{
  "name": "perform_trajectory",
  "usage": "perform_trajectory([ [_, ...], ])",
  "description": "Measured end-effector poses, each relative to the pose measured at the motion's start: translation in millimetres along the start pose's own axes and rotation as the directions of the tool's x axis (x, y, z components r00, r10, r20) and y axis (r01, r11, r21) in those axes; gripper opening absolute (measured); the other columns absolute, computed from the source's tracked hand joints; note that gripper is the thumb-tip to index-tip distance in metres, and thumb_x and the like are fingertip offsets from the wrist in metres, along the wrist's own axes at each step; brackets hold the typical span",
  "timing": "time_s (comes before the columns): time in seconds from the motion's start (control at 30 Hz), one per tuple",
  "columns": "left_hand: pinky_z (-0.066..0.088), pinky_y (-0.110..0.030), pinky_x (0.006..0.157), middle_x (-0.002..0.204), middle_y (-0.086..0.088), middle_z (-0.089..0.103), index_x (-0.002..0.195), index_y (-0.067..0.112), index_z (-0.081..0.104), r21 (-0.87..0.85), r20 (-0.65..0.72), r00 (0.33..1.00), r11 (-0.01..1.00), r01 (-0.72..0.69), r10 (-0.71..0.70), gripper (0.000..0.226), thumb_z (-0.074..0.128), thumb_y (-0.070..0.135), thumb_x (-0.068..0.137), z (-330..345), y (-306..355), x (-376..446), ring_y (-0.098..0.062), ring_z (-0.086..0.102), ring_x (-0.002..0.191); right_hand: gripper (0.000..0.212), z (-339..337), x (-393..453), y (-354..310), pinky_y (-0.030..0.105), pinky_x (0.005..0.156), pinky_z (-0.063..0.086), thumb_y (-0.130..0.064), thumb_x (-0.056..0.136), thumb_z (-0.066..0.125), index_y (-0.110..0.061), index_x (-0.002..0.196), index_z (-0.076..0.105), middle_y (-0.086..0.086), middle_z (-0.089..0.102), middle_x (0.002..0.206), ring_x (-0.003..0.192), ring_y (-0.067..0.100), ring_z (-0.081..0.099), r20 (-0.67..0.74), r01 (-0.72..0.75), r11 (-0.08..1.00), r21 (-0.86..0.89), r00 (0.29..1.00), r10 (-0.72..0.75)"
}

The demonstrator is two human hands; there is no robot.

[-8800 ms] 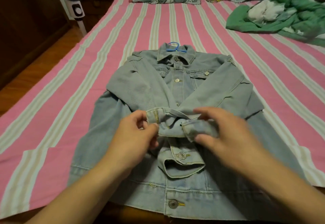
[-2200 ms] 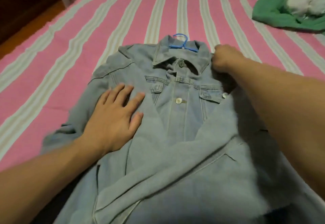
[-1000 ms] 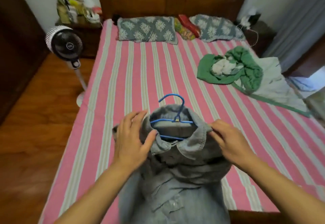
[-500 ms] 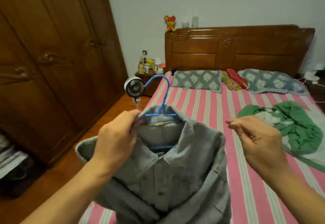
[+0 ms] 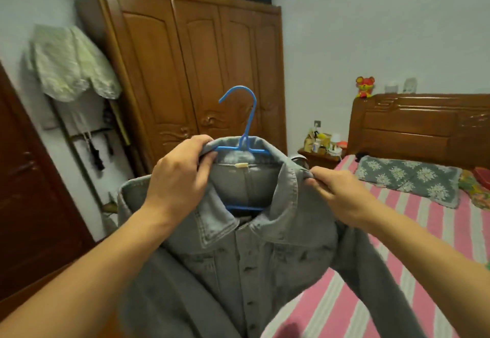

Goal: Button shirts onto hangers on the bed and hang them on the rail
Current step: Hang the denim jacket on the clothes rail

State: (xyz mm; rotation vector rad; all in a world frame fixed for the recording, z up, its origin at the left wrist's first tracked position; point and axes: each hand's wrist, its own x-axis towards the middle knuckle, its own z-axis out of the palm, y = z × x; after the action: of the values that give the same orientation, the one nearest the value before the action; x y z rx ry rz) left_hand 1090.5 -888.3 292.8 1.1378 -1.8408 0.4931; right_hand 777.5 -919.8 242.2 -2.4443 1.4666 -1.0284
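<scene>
Holding a grey denim shirt (image 5: 246, 266) up in the air in front of me, I have both hands on its collar. My left hand (image 5: 180, 178) curls its fingers (image 5: 206, 149) over the left side of the collar, gripping cloth and the shoulder of the blue hanger (image 5: 242, 149) together. My right hand (image 5: 342, 194) pinches the right collar edge between thumb and fingers (image 5: 315, 176). The hanger sits inside the shirt, its hook (image 5: 240, 96) standing upright above the collar. The shirt front faces me, buttoned down the middle, and its sleeves hang loose at either side. Behind the shirt stands a brown wardrobe (image 5: 196, 67). To my right lies the bed (image 5: 413, 234) with pink striped sheet, a patterned pillow (image 5: 408, 178) and a wooden headboard (image 5: 419, 125). A small nightstand (image 5: 320, 156) crowded with bottles stands between wardrobe and bed.
</scene>
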Motion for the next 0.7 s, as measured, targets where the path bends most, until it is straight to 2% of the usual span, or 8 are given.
perform_trajectory([
  [0.1, 0.056, -0.051, 0.073, 0.102, -0.003, 0.066, 0.135, 0.024, 0.057, 0.163, 0.089, 0.994, 0.986, 0.041, -0.056, 0.036, 0.053, 0.025, 0.099, -53.0, -50.6, -20.2, -0.032, 0.067, 0.091, 0.017, 39.5, 27.5, -63.6, 0.045, 0.062, 0.050, -0.031, 0.099, 0.059, -0.021, 0.087, 0.064, -0.006, 0.064, 0.076, 0.069, 0.016, 0.059, -0.181, 0.177, 0.979, 0.100, 0.971, -0.157],
  [0.2, 0.055, -0.046, 0.080, 0.107, -0.001, 0.068, 0.144, 0.032, 0.054, 0.255, 0.102, 0.958, 0.938, 0.235, -0.267, 0.056, 0.056, 0.008, 0.094, -108.9, -113.4, -40.6, -0.031, 0.066, 0.098, 0.007, 79.5, 52.6, -137.4, 0.024, 0.066, 0.050, -0.022, 0.093, 0.071, -0.019, 0.095, 0.077, -0.013, 0.071, 0.083, 0.079, 0.010, 0.065, -0.180, 0.267, 0.910, 0.318, 0.959, -0.219],
  [0.3, 0.051, -0.043, 0.095, 0.127, -0.004, 0.067, 0.142, 0.032, 0.057, 0.190, 0.079, 0.871, 0.865, 0.465, -0.486, 0.042, 0.057, 0.022, 0.102, -150.3, -176.2, -66.9, -0.027, 0.062, 0.116, 0.011, 129.0, 79.1, -193.1, 0.024, 0.065, 0.050, -0.022, 0.092, 0.070, -0.021, 0.097, 0.080, -0.012, 0.069, 0.083, 0.082, 0.009, 0.064, -0.080, 0.210, 0.870, 0.445, 0.977, -0.195],
  [0.37, 0.053, -0.040, 0.091, 0.127, -0.003, 0.067, 0.140, 0.034, 0.057, 0.148, 0.073, 0.821, 0.821, 0.552, -0.566, 0.040, 0.061, 0.036, 0.100, -168.3, -217.3, -85.9, -0.025, 0.063, 0.113, 0.015, 168.1, 92.2, -222.5, 0.032, 0.066, 0.053, -0.026, 0.091, 0.068, -0.018, 0.096, 0.080, -0.012, 0.066, 0.083, 0.083, 0.012, 0.063, -0.120, 0.203, 0.858, 0.473, 0.979, -0.165],
  [0.47, 0.056, -0.038, 0.078, 0.115, -0.002, 0.070, 0.130, 0.036, 0.063, 0.131, 0.038, 0.785, 0.782, 0.610, -0.619, 0.033, 0.065, 0.041, 0.097, -193.3, -276.6, -108.3, -0.025, 0.067, 0.096, 0.019, 224.7, 102.7, -265.1, 0.026, 0.065, 0.054, -0.034, 0.093, 0.064, -0.021, 0.091, 0.077, -0.011, 0.062, 0.088, 0.086, 0.010, 0.061, -0.193, 0.276, 0.865, 0.420, 0.958, -0.212],
  [0.53, 0.052, -0.033, 0.070, 0.105, 0.000, 0.071, 0.121, 0.034, 0.069, 0.125, 0.010, 0.774, 0.769, 0.627, -0.633, 0.025, 0.065, 0.038, 0.098, -210.3, -308.2, -120.5, -0.021, 0.065, 0.087, 0.034, 254.1, 113.5, -292.7, 0.025, 0.065, 0.053, -0.052, 0.097, 0.056, -0.025, 0.089, 0.076, -0.012, 0.059, 0.089, 0.087, 0.008, 0.060, -0.114, 0.308, 0.891, 0.332, 0.951, -0.287],
  [0.6, 0.046, -0.028, 0.064, 0.095, 0.005, 0.067, 0.116, 0.031, 0.071, 0.136, 0.011, 0.779, 0.773, 0.620, -0.627, 0.020, 0.065, 0.037, 0.098, -226.0, -331.4, -131.3, -0.016, 0.062, 0.079, 0.050, 275.9, 132.2, -322.2, 0.029, 0.069, 0.054, -0.063, 0.096, 0.043, -0.025, 0.096, 0.076, -0.014, 0.058, 0.090, 0.088, 0.006, 0.058, 0.038, 0.301, 0.920, 0.250, 0.947, -0.320],
  [0.7, 0.048, -0.028, 0.059, 0.091, 0.008, 0.066, 0.112, 0.033, 0.071, 0.148, 0.016, 0.770, 0.763, 0.629, -0.638, 0.017, 0.068, 0.036, 0.096, -255.6, -364.8, -149.4, -0.016, 0.062, 0.074, 0.051, 318.0, 160.7, -365.6, 0.034, 0.070, 0.051, -0.063, 0.099, 0.034, -0.026, 0.104, 0.069, -0.012, 0.055, 0.091, 0.084, 0.008, 0.056, 0.214, 0.477, 0.870, 0.127, 0.843, -0.494],
])
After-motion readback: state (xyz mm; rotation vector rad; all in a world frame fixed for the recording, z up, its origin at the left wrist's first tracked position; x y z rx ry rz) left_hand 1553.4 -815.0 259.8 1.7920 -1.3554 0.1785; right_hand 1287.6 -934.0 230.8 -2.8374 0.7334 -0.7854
